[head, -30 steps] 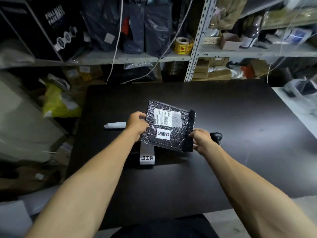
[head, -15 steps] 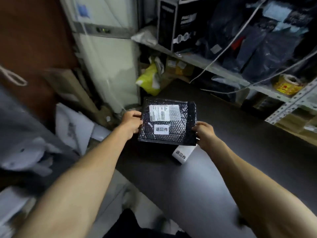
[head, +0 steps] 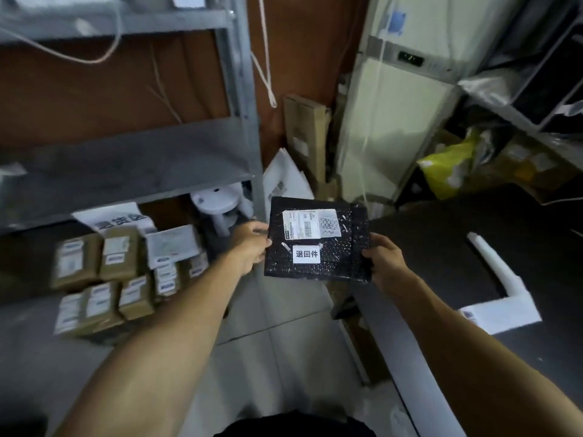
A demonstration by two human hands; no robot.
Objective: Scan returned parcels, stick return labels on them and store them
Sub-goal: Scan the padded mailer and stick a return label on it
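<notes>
A flat black bubble-wrap parcel (head: 328,266) is held in the air in front of me, over the floor between the table and a shelf. It carries a white shipping label (head: 310,223) near its top and a small white return label (head: 306,254) with black characters in its middle. My left hand (head: 250,244) grips its left edge. My right hand (head: 385,263) grips its right edge. Both arms reach forward.
A grey metal shelf (head: 126,171) stands at left with several brown labelled parcels (head: 120,272) stacked on its low level. The black table (head: 473,247) lies at right with a white label strip (head: 498,279) on it. A white cabinet (head: 397,121), leaning cardboard (head: 304,137) and a yellow bag (head: 451,171) stand behind.
My view has swung left from the table toward the shelf of brown parcels. The parcel has been lifted off the table and carried left, still in both hands.
</notes>
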